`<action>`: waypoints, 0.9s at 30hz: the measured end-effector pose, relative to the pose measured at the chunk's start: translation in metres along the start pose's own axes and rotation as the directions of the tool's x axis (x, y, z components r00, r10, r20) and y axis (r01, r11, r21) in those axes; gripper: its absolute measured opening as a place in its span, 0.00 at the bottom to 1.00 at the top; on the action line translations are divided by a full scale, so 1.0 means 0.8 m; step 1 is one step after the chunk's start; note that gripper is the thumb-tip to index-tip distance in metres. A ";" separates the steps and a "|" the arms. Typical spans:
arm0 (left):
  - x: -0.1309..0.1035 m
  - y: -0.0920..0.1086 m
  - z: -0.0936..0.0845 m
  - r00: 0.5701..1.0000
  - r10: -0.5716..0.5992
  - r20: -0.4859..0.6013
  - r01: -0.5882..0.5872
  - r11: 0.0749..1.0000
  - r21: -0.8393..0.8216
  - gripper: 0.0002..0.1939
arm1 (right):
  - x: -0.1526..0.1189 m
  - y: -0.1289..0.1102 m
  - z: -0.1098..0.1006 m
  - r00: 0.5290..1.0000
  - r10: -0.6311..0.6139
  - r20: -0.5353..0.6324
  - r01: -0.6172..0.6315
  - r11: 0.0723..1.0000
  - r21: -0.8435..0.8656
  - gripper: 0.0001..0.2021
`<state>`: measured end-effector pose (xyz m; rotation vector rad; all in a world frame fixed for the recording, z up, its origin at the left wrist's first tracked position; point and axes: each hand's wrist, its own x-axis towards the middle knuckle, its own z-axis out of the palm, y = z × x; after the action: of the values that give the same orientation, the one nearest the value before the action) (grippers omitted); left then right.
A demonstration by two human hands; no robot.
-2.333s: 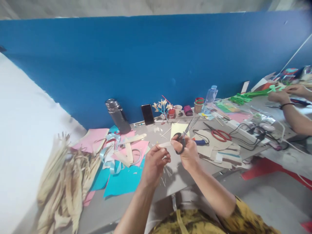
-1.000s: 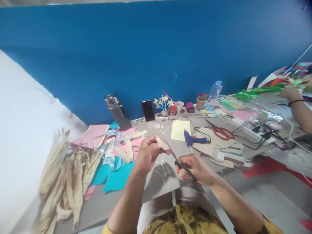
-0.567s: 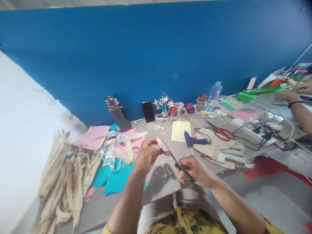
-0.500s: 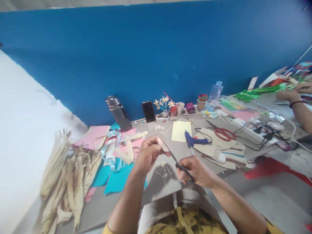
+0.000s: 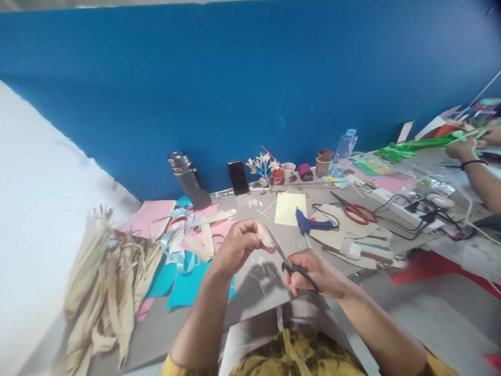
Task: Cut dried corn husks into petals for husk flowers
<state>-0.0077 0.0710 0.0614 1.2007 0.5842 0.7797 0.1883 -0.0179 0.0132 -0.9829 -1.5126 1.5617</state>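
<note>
My left hand [image 5: 239, 246] pinches a small pale piece of corn husk [image 5: 265, 236] between thumb and fingers. In my right hand [image 5: 313, 271] is a pair of black-handled scissors [image 5: 287, 263], fingers through the loops. Their blades point up and left and lie against the husk's right edge. Under my hands, small husk scraps [image 5: 266, 269] are scattered on the grey table [image 5: 250, 308]. Beyond them lie a yellow paper square [image 5: 290, 209] and a blue glue gun [image 5: 313, 223]. A small bunch of pale husk flowers [image 5: 264, 166] on blue stems stands by the wall.
Dried corn husks [image 5: 105, 297] hang over the left edge, beside blue paper [image 5: 188, 287] and ribbon. A dark flask [image 5: 190, 180] and a phone [image 5: 238, 177] stand at the back. Red-handled scissors [image 5: 360, 213] and a power strip [image 5: 407, 209] lie right. Another person's hand [image 5: 464, 150] works far right.
The scissors' blades have opened a little and their lower handle has swung right. My left hand has turned the husk piece slightly. The other person's hand has shifted, with green strips.
</note>
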 end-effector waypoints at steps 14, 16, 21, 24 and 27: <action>0.000 0.007 0.001 0.999 -0.048 -0.026 0.048 0.999 0.005 0.04 | -0.007 -0.004 0.003 1.000 0.030 0.006 -0.030 0.999 -0.034 0.30; 0.001 0.007 0.001 0.998 -0.051 -0.027 0.051 0.999 0.011 0.03 | -0.007 -0.003 0.004 0.999 0.036 -0.016 -0.036 0.999 -0.031 0.30; 0.000 0.005 0.000 0.997 -0.082 0.006 0.082 0.996 0.031 0.03 | -0.006 0.001 0.003 0.999 0.019 -0.035 -0.020 0.999 -0.025 0.29; -0.001 0.004 -0.001 0.994 -0.108 0.036 0.106 0.994 0.039 0.02 | -0.006 0.004 0.003 0.998 0.022 -0.052 -0.024 0.999 -0.031 0.28; 0.000 0.004 -0.001 0.992 -0.120 0.028 0.119 0.992 0.051 0.02 | -0.007 0.006 0.002 0.997 0.027 -0.065 -0.029 0.999 -0.025 0.28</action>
<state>-0.0090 0.0724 0.0641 1.2094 0.6467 0.6474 0.1890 -0.0236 0.0087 -1.0637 -1.4837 1.5178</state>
